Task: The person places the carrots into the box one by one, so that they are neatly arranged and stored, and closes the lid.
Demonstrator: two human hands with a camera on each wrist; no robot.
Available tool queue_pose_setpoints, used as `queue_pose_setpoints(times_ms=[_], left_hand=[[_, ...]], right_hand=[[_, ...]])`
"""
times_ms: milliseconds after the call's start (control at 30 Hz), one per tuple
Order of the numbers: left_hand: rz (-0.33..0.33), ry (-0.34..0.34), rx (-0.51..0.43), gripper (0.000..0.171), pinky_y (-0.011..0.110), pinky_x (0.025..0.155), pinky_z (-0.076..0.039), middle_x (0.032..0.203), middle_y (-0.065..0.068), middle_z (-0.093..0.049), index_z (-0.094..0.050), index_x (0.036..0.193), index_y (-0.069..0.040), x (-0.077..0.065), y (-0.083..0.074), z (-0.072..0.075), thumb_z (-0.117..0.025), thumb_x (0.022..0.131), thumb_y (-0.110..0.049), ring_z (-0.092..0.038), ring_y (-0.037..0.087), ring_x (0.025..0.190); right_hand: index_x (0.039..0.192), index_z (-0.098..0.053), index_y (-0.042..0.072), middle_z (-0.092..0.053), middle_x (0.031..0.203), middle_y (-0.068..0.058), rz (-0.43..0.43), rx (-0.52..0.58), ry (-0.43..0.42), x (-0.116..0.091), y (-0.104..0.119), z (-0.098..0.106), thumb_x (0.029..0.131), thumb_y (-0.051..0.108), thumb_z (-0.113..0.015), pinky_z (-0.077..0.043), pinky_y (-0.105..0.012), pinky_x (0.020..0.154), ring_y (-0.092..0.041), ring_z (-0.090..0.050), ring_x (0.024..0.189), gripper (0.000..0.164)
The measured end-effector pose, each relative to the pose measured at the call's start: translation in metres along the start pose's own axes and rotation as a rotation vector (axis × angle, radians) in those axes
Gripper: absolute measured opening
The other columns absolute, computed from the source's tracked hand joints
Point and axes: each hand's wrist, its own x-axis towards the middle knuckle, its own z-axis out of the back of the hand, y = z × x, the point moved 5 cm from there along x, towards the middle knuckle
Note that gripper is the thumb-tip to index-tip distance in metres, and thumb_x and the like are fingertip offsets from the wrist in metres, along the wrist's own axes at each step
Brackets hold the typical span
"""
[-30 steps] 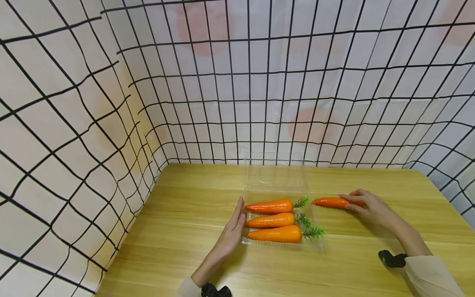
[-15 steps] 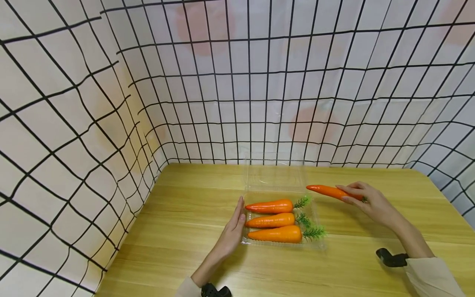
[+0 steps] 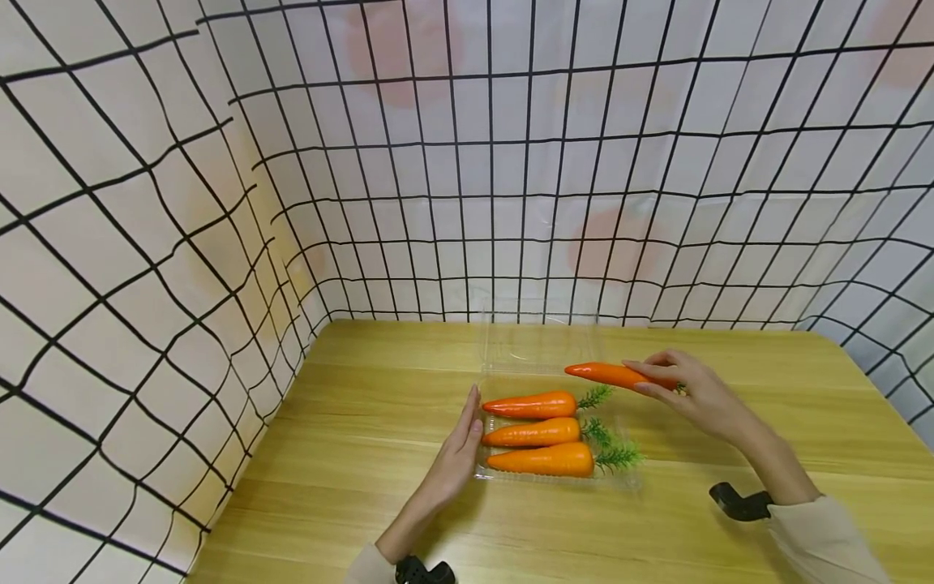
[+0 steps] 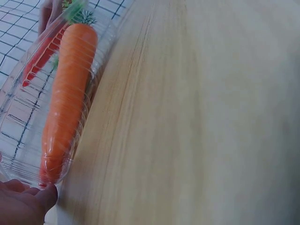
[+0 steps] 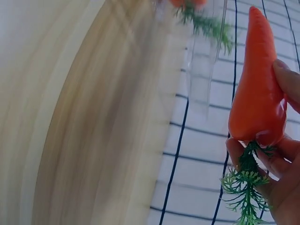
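A clear plastic clamshell box (image 3: 620, 434) lies on the table in the head view, its lid (image 3: 540, 337) folded back. Inside are three orange carrots with green tops: a rear one (image 3: 529, 405), a middle one (image 3: 533, 432) and a front one (image 3: 543, 461). My right hand (image 3: 704, 397) pinches another carrot (image 3: 601, 374) near its thick end, above the box's back right part, tip pointing left. Its green top (image 5: 248, 187) hangs below the fingers in the right wrist view. My left hand (image 3: 454, 458) rests along the box's left side with its fingers straight.
The wooden table (image 3: 365, 422) stretches around the box. Behind it and at the sides rises white cloth with a black grid (image 3: 511, 178). Dark wrist cameras are strapped on the left wrist (image 3: 426, 572) and the right wrist (image 3: 740, 503).
My right hand has lifted the carrot off the table and carried it left, over the box's back right part. The left hand and the three carrots in the box have stayed put.
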Motion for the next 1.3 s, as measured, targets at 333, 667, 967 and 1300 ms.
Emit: queue_pose_setpoints(times_ms=[333, 667, 967, 1300], left_hand=[[0.004, 0.002, -0.006, 0.058, 0.051, 0.129, -0.014, 0.174, 0.015, -0.009, -0.002, 0.168, -0.011, -0.001, 0.000, -0.001, -0.027, 0.115, -0.015, -0.014, 0.031, 0.161], [0.000, -0.001, -0.004, 0.058, 0.051, 0.129, -0.015, 0.174, 0.014, -0.009, -0.002, 0.167, -0.009, -0.001, -0.002, 0.000, -0.027, 0.115, -0.015, -0.015, 0.032, 0.161], [-0.006, -0.004, 0.013, 0.058, 0.054, 0.129, -0.014, 0.174, 0.017, -0.011, -0.002, 0.167, -0.010, 0.000, -0.003, -0.001, -0.027, 0.115, -0.015, -0.016, 0.034, 0.160], [-0.011, -0.003, 0.009, 0.058, 0.055, 0.129, -0.013, 0.174, 0.016, -0.010, -0.003, 0.167, -0.009, 0.000, -0.002, 0.000, -0.027, 0.115, -0.015, -0.015, 0.034, 0.161]], right_hand=[[0.132, -0.073, 0.015, -0.066, 0.106, 0.000, 0.048, 0.058, 0.052, 0.016, 0.024, -0.026, 0.093, 0.010, -0.076, -0.047, -0.025, 0.070, -0.004, -0.051, 0.091, 0.040], [0.131, -0.073, 0.013, -0.064, 0.106, -0.001, 0.076, 0.056, 0.124, 0.034, 0.045, -0.053, 0.096, 0.018, -0.074, -0.045, -0.023, 0.070, -0.007, -0.049, 0.089, 0.035], [0.132, -0.073, 0.015, -0.063, 0.107, -0.002, 0.022, 0.048, 0.196, 0.041, 0.053, -0.072, 0.099, 0.025, -0.071, -0.046, -0.025, 0.073, -0.010, -0.050, 0.092, 0.035], [0.128, -0.075, 0.015, -0.063, 0.102, -0.001, 0.069, 0.035, 0.226, 0.046, 0.062, -0.087, 0.095, 0.027, -0.076, -0.044, -0.023, 0.071, -0.009, -0.047, 0.087, 0.036]])
